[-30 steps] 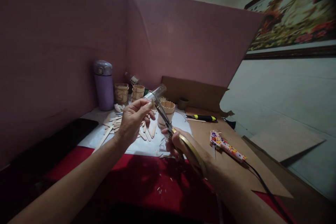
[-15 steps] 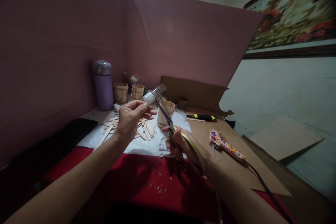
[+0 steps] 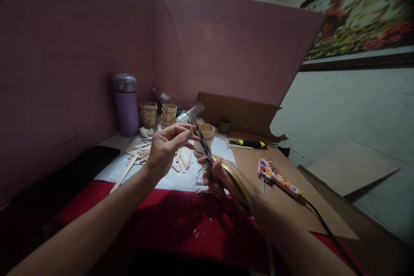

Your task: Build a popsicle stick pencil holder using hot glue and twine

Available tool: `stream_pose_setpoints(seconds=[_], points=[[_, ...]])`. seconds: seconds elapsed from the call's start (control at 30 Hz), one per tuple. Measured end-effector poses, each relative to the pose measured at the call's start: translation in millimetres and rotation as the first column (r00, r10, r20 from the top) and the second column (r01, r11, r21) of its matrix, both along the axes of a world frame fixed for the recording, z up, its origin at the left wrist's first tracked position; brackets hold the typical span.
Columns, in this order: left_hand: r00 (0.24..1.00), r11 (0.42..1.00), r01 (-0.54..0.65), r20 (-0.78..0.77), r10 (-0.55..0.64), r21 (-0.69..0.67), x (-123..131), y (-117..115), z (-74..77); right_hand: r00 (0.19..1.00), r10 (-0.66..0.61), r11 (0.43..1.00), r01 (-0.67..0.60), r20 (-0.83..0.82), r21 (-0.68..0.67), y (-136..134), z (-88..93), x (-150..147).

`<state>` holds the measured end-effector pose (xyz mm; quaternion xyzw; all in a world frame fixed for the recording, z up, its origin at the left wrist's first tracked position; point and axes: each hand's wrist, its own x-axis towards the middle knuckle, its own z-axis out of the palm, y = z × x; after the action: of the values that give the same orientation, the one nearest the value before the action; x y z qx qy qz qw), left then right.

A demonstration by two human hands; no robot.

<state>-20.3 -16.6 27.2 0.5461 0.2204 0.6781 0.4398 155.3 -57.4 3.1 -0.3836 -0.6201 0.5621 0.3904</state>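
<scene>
My right hand (image 3: 223,177) grips the gold handles of a pair of scissors (image 3: 203,141), whose blades point up and away. My left hand (image 3: 170,144) is closed in a pinch at the scissor blades; whatever lies between its fingertips is too small to make out. Behind the blades stands a wooden-stick cup (image 3: 207,130), partly hidden by the scissors and my hands. Flat wooden craft sticks (image 3: 139,155) lie in a heap on white paper (image 3: 110,168), to the left of and behind my left hand.
Two more stick-covered cups (image 3: 148,114) stand at the back beside a purple bottle (image 3: 126,105). A clear plastic bottle (image 3: 196,110) lies behind the scissors. On cardboard (image 3: 246,168) at right are a utility knife (image 3: 252,143) and a flowered, corded glue gun (image 3: 278,179). Scraps litter the red cloth (image 3: 181,224).
My left hand has moved right, bringing its pinched fingertips up to the scissor blades. My right hand with the scissors stays nearly in place.
</scene>
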Motion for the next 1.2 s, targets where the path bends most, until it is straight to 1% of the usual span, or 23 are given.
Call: stream_pose_setpoints(seconds=[0.23,0.47,0.57,0.63,0.73,0.8,0.83,0.9,0.93,1.0,1.03,1.07,1.1,1.13,1.17,1.2], points=[[0.998,0.999,0.006,0.057,-0.003,-0.051,0,1,0.7,1.000,-0.002,1.000,0.002,0.010,0.011,-3,1.1,1],[0.997,0.995,0.058,0.063,-0.053,-0.084,0,2,-0.1,1.000,0.023,1.000,-0.024,0.005,0.014,1,-1.1,2],[0.996,0.994,0.067,0.068,-0.062,-0.086,-1,2,-0.9,0.999,0.032,0.999,-0.032,0.015,0.020,3,-1.8,2],[0.997,0.996,0.064,0.043,-0.062,-0.055,-1,3,-1.5,0.999,0.036,0.999,-0.037,0.033,0.039,3,-1.6,1],[0.999,0.998,0.025,-0.038,-0.023,0.061,-3,4,-2.5,0.995,0.051,0.994,-0.059,0.085,0.096,1,-0.8,0],[0.992,0.985,-0.026,-0.116,0.046,0.173,-5,3,-3.3,0.990,0.054,0.990,-0.070,0.130,0.119,0,-0.1,0],[0.980,0.968,-0.061,-0.167,0.104,0.244,-6,3,-3.7,0.988,0.053,0.990,-0.071,0.143,0.125,-1,0.5,0],[0.928,0.902,-0.115,-0.280,0.247,0.416,-7,1,-4.6,0.987,0.051,0.989,-0.071,0.151,0.129,-2,2.0,0],[0.891,0.860,-0.110,-0.333,0.308,0.499,-6,-1,-5.2,0.987,0.056,0.989,-0.075,0.148,0.129,-2,3.0,0],[0.827,0.788,-0.045,-0.419,0.375,0.614,-5,-3,-6.6,0.989,0.059,0.988,-0.076,0.133,0.131,-1,4.4,0],[0.805,0.768,-0.006,-0.453,0.384,0.640,-4,-4,-7.4,0.990,0.055,0.990,-0.070,0.126,0.124,0,4.6,1],[0.785,0.766,0.031,-0.491,0.379,0.642,-3,-5,-8.2,0.992,0.048,0.992,-0.061,0.118,0.112,1,4.3,1],[0.768,0.781,0.052,-0.524,0.367,0.622,-2,-5,-8.9,0.994,0.041,0.994,-0.051,0.106,0.096,3,3.3,2],[0.759,0.811,0.043,-0.547,0.353,0.584,-1,-5,-9.6,0.995,0.037,0.996,-0.044,0.093,0.076,4,1.8,3],[0.761,0.855,0.009,-0.558,0.331,0.519,0,-5,-10.0,0.997,0.035,0.998,-0.039,0.075,0.053,6,-0.1,3],[0.778,0.907,-0.034,-0.558,0.288,0.421,1,-4,-10.3,0.998,0.036,0.999,-0.038,0.056,0.031,8,-2.0,4]])
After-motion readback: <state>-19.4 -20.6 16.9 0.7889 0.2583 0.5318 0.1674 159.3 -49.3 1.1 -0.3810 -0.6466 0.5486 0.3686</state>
